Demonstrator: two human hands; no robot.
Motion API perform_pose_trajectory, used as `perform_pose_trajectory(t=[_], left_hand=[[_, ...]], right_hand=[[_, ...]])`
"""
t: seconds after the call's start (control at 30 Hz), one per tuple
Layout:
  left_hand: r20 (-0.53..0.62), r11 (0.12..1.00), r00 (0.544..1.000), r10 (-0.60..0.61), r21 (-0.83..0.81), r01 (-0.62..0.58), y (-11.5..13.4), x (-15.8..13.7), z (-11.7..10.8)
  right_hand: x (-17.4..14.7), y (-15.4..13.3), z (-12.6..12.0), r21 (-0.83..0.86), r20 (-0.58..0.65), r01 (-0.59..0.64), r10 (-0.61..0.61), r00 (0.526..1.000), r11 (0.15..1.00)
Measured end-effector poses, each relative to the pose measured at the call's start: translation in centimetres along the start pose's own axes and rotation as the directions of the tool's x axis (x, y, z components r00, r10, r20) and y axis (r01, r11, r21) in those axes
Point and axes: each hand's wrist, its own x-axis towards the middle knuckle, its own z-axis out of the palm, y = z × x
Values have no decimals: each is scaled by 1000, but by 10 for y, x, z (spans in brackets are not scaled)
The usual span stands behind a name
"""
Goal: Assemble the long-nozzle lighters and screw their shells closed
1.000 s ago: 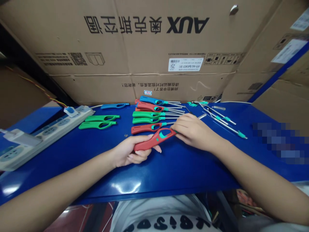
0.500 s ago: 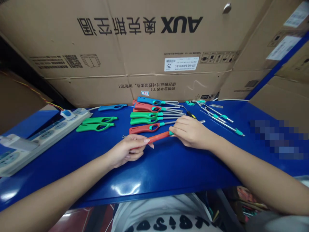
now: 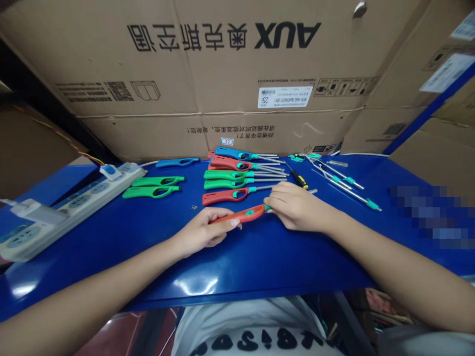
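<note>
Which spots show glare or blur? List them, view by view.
Head view: glare on the blue table, near its front edge and left end; head view: coarse pixel blocks mask part of its right side; head view: red lighter fairly clear, but finest print on white label illegible.

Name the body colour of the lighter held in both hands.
The lighter has an orange-red body, best seen in the head view.

Below the grip, the person wore a greyish-white top (image 3: 237, 316), its cloth loosely creased, with a row of thick, rounded black lettering (image 3: 266, 338) across it, upside down in this view. Behind the grip, the left forearm (image 3: 122, 269) and right forearm (image 3: 386, 264) were bare, as were the left hand (image 3: 202, 231) and right hand (image 3: 295, 206).
</note>
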Motion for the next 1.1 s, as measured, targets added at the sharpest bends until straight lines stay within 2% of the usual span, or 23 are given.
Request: perform_pose_trajectory(t=[0.07,0.13,0.2,0.27,0.33,0.4,0.43,0.47,0.5,0.57,0.63,0.67,0.73,0.77,0.8,0.87,0.93,0.97,1.0,1.03,1.07,1.1], left_hand=[[-58,966,994,90,247,-73,1,1,2],[-50,838,976,213,523,-156,2,2,3],[3,686,953,303,693,-221,0,3,1],[13,608,924,381,749,-261,-4,5,-5],[-1,584,900,435,762,-281,-9,8,-12],[-2,558,887,461,779,-288,-12,11,-19],[-3,542,881,473,790,-288,-14,12,-22],[-6,528,877,481,800,-284,-15,12,-23],[-10,519,875,483,809,-277,-16,13,-24],[-20,521,880,475,812,-263,-18,13,-24],[-27,549,888,458,795,-259,-18,12,-22],[-25,566,891,453,781,-265,-18,12,-20],[-14,590,893,449,755,-285,-16,11,-17],[-6,595,893,449,748,-294,-15,10,-15],[1,593,892,451,747,-301,-13,9,-12],[13,584,889,457,750,-311,-10,6,-7],[40,571,892,451,755,-322,-8,2,-2],[57,561,897,439,762,-323,-8,0,1],[70,551,900,430,770,-323,-8,-1,3],[80,544,901,426,774,-326,-9,-2,4],[93,541,900,425,771,-335,-10,-2,6],[104,543,898,428,765,-347,-11,-2,6]], right_hand=[[1,3,5,70,86,-54,48,995,996],[2,6,9,135,188,-119,92,978,984],[2,8,10,200,270,-180,123,955,963],[0,12,7,285,314,-226,133,940,931],[-5,20,2,384,329,-272,145,933,882],[-11,31,-4,416,299,-341,227,927,843],[-15,37,-6,371,253,-393,316,915,841],[-18,43,-8,286,186,-472,434,881,834],[-21,48,-10,177,118,-574,562,819,799],[-26,56,-11,-48,52,-757,759,649,651],[-30,61,-10,-223,132,-836,865,485,502],[-31,62,-9,-273,213,-842,883,419,465],[-32,62,-7,-309,366,-836,868,335,453],[-31,62,-7,-308,411,-834,854,318,458],[-30,62,-8,-304,419,-834,851,317,460],[-25,59,-15,-278,301,-858,887,350,433],[-18,54,-25,-162,4,-906,919,395,391],[-13,49,-30,-63,-179,-912,894,411,406],[-7,43,-35,65,-307,-885,853,422,461],[0,37,-40,222,-388,-831,828,405,510],[8,29,-42,361,-405,-752,819,406,551],[17,21,-44,480,-348,-671,825,446,565]])
